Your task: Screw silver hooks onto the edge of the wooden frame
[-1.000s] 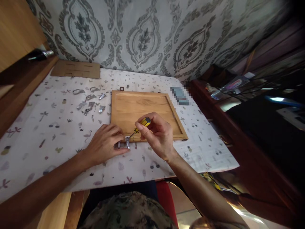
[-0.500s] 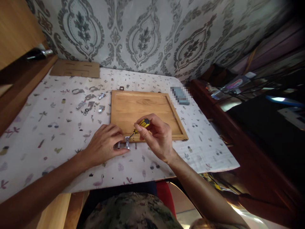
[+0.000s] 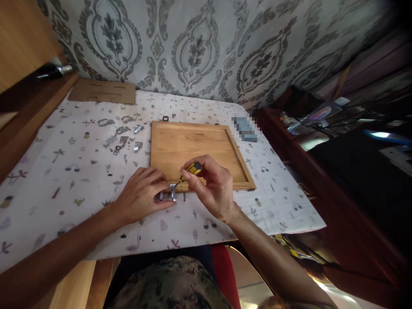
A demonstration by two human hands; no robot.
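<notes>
A shallow wooden panel with a raised frame [image 3: 199, 148] lies on the table. At its near left corner, a small shiny metal fitting [image 3: 168, 195] sits against the front edge, partly covered by fingers. My left hand [image 3: 143, 192] grips this fitting between thumb and fingers, steadying it at the wood. In my right hand [image 3: 212, 184] is a yellow and black screwdriver [image 3: 193, 168], pinched by its handle. The screwdriver slants down to the left, its tip at the fitting. Any screw under the tip is too small to make out.
Several loose metal fittings [image 3: 122, 139] lie left of the panel on the patterned tablecloth [image 3: 80, 180]. A piece of cardboard [image 3: 102, 91] rests at the back left. A blurred-out grey-blue object [image 3: 245, 128] lies at the right. A dark wooden surface [image 3: 289, 141] adjoins the table there.
The view has shifted very slightly. Both hands stay at the fitting, with the screwdriver tip still on it and its handle turned a little in my right fingers.
</notes>
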